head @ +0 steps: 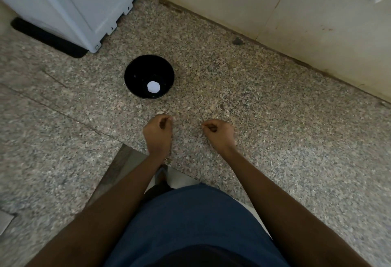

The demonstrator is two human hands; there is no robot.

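Ahead, the black bowl point(135, 72) sits beyond the left hand point(157, 133) and right hand point(220, 132), both curled empty

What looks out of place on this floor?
A black bowl sits right on the speckled floor, holding one small white round thing. A dark stain marks the floor by the wall. Nothing looks spilled or broken.

no readable text, no labels, no numbers
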